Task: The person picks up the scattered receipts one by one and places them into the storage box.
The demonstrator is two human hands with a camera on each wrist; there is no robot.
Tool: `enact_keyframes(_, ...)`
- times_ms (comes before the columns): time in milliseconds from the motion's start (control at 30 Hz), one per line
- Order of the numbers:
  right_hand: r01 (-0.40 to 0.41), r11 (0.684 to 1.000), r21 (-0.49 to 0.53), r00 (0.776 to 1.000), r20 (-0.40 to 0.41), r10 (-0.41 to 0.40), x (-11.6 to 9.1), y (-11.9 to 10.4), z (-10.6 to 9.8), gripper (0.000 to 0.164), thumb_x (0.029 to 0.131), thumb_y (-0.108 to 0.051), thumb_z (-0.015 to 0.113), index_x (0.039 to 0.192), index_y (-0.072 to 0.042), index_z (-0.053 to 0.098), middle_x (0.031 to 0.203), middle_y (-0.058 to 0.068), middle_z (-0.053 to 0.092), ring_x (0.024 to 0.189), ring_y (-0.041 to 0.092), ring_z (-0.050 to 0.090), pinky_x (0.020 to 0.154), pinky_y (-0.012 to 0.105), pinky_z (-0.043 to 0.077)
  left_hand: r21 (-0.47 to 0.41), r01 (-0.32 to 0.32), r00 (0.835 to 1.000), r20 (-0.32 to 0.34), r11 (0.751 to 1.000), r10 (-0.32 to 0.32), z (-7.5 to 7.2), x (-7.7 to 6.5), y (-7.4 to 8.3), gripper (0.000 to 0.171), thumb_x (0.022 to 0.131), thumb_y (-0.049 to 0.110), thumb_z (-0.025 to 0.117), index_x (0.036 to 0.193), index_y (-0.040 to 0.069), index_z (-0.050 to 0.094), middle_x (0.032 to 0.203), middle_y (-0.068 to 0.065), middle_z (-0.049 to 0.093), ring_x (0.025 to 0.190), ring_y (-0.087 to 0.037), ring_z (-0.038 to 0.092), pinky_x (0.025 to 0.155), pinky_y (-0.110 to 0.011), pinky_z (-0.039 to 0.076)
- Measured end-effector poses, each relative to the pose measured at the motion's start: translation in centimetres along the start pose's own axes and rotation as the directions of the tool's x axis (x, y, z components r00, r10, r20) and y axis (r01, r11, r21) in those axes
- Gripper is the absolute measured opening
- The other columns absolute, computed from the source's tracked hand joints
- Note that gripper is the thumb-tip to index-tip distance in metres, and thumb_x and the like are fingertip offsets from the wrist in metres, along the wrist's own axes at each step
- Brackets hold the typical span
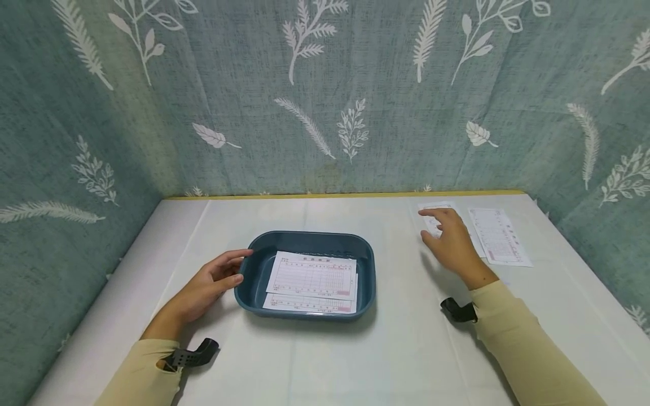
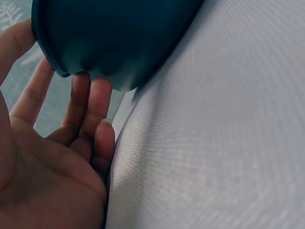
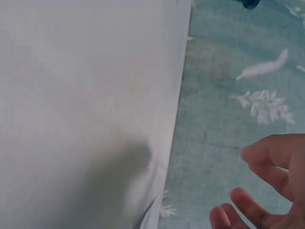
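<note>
A dark blue plastic basin (image 1: 307, 317) stands on the white table with printed paper slips (image 1: 312, 274) lying overlapped inside it. My left hand (image 1: 205, 282) is at its left end. The fingertips touch the rim and outer wall, as the left wrist view shows with the basin's side (image 2: 119, 43) and the hand (image 2: 52, 148). My right hand (image 1: 449, 242) hovers with thumb and forefinger apart and nothing between them. Beneath and beside it lie a partly hidden slip (image 1: 435, 205) and another printed slip (image 1: 500, 237). The right wrist view shows fingers (image 3: 274, 152) holding nothing.
A white cloth covers the table (image 1: 335, 366), whose far edge has a yellow strip (image 1: 284, 197). Green leaf-patterned fabric (image 1: 244, 169) rises behind and at both sides. Black wrist straps (image 1: 195, 355) sit on both forearms.
</note>
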State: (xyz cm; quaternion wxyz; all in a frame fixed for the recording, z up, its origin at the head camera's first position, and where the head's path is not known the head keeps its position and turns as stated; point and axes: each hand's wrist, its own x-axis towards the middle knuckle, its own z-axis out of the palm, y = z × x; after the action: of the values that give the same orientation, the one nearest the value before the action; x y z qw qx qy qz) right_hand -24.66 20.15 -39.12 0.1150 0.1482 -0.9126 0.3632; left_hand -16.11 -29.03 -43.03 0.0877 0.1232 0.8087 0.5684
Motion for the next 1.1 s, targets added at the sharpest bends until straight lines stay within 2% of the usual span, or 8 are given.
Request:
enact_keyframes(233,-0.061,0.998,0.031,0.997,0.049,0.059,0.0,1.3,-0.6,0.043,0.092,0.002,0.06,0.135,0.005,0.055,0.138,0.034,0.043,0.127,0.051,0.044,0.102,0.061,0.045,0.007,0.004,1.0,0.001,1.0,-0.004,0.0,0.1,0.0,0.052,0.101,0.014,0.057,0.149,0.007,0.041,0.15,-0.024,0.043,0.125,-0.006,0.05,0.096,-0.012,0.043)
enact_keyframes(567,-0.121,0.992,-0.018,0.991,0.051,0.122,0.1,2.0,-1.3,0.045,0.093,-0.002,0.06,0.137,0.004,0.053,0.138,0.036,0.042,0.126,0.051,0.043,0.101,0.063,0.043,-0.002,0.01,1.0,0.005,1.0,-0.01,0.1,0.2,0.0,0.053,0.1,0.014,0.058,0.149,0.007,0.04,0.148,-0.024,0.044,0.125,-0.009,0.05,0.096,-0.013,0.043)
enact_keyframes(733,-0.171,0.984,-0.046,0.981,0.081,0.175,0.1,2.4,-1.6,0.048,0.094,-0.005,0.06,0.14,0.004,0.05,0.139,0.037,0.041,0.129,0.053,0.041,0.103,0.066,0.038,-0.026,0.006,1.0,0.014,1.0,-0.006,0.1,0.2,-0.2,0.053,0.1,0.013,0.058,0.15,0.005,0.039,0.146,-0.026,0.046,0.122,-0.008,0.053,0.096,-0.013,0.044)
enact_keyframes(1100,-0.224,0.973,-0.061,0.959,0.167,0.231,0.8,3.7,-2.3,0.056,0.093,-0.006,0.06,0.145,0.006,0.041,0.147,0.04,0.035,0.139,0.056,0.029,0.111,0.068,0.028,-0.033,0.004,1.0,0.01,0.999,-0.004,0.0,0.0,-0.3,0.053,0.1,0.012,0.058,0.149,0.004,0.039,0.147,-0.026,0.045,0.122,-0.007,0.053,0.096,-0.013,0.045)
